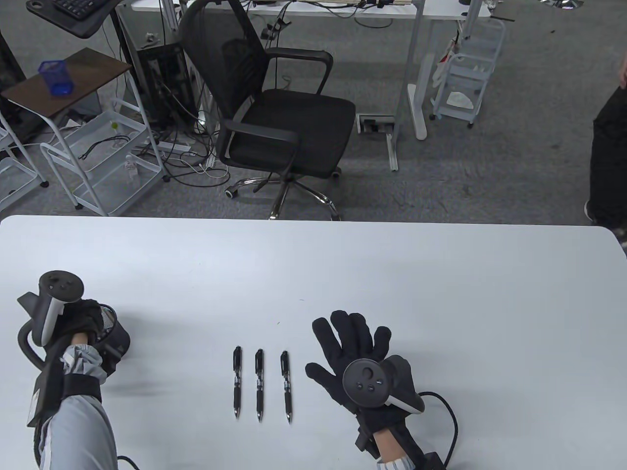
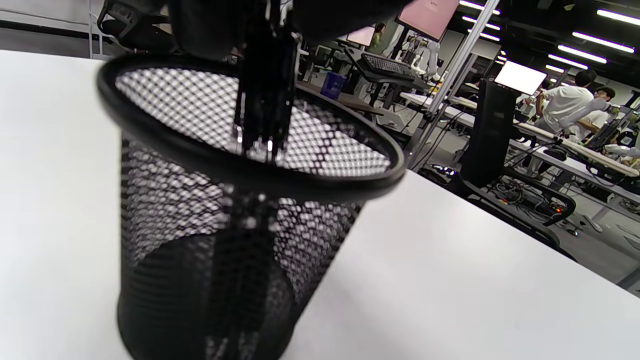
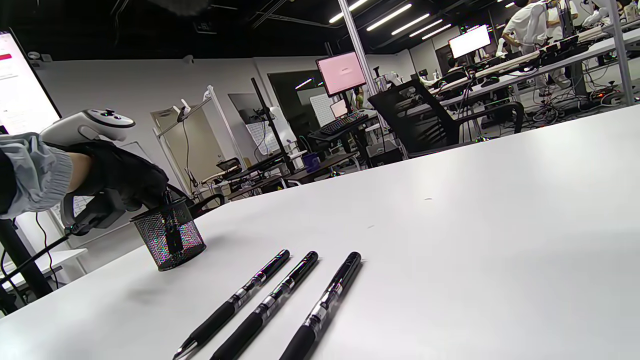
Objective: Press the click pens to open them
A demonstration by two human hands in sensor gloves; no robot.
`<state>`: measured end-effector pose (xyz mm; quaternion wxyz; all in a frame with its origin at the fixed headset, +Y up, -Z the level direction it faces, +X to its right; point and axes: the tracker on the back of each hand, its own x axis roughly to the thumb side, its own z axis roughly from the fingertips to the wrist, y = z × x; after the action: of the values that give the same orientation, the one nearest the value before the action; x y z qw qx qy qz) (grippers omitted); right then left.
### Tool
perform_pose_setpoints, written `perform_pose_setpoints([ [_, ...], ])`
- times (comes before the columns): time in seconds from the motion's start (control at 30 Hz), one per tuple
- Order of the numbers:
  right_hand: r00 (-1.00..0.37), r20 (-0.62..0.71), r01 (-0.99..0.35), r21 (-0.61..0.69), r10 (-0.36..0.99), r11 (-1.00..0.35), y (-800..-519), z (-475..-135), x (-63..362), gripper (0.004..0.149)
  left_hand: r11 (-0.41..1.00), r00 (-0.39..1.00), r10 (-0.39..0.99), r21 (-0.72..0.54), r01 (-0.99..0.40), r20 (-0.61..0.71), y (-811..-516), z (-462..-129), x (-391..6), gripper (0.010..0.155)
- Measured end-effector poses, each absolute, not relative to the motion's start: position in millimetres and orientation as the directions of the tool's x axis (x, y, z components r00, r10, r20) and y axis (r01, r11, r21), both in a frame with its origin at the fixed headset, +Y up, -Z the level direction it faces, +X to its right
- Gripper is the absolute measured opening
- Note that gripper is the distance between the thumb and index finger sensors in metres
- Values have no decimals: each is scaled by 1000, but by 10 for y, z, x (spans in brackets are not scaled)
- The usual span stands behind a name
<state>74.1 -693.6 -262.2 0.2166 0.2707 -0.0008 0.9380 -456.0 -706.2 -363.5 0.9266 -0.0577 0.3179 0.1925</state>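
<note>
Three black click pens [image 1: 259, 384] lie side by side on the white table [image 1: 441, 293], tips toward me; they also show in the right wrist view [image 3: 270, 302]. My right hand [image 1: 350, 338] rests flat on the table just right of them, fingers spread, holding nothing. My left hand [image 1: 90, 320] is over a black mesh pen cup [image 1: 116, 339] at the far left and holds a black pen [image 2: 265, 100] upright, its lower end inside the cup [image 2: 240, 225]. The right wrist view shows this hand [image 3: 125, 175] on top of the cup [image 3: 170, 237].
A black office chair [image 1: 279, 122] stands beyond the table's far edge. White wire carts [image 1: 105, 161] and a small side table with a blue cup [image 1: 56, 78] stand at the back left. A person's leg [image 1: 607, 156] is at the right edge.
</note>
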Motion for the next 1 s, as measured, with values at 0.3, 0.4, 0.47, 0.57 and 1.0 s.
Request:
perform_pose_setpoints([
  [0.3, -758, 514, -404, 112, 401, -908, -6936, -2615, 727, 74, 953, 716, 258, 48, -300, -649, -7010, -3594, -4462, 67],
  [0.4, -758, 516, -404, 110, 400, -908, -6939, -2617, 721, 74, 968, 706, 211, 43, -249, -676, -6973, -3575, -4360, 66],
  [0.47, -755, 519, -405, 112, 401, -907, -6939, -2618, 714, 74, 975, 709, 188, 39, -220, -680, -6955, -3564, -4293, 66],
  [0.57, -751, 528, -404, 110, 398, -908, -6932, -2607, 702, 74, 981, 704, 165, 44, -188, -691, -6934, -3534, -4185, 65],
  [1.0, -731, 551, -419, 103, 403, -902, -6898, -2552, 679, 74, 968, 744, 237, 86, -237, -624, -7001, -3421, -3923, 62],
])
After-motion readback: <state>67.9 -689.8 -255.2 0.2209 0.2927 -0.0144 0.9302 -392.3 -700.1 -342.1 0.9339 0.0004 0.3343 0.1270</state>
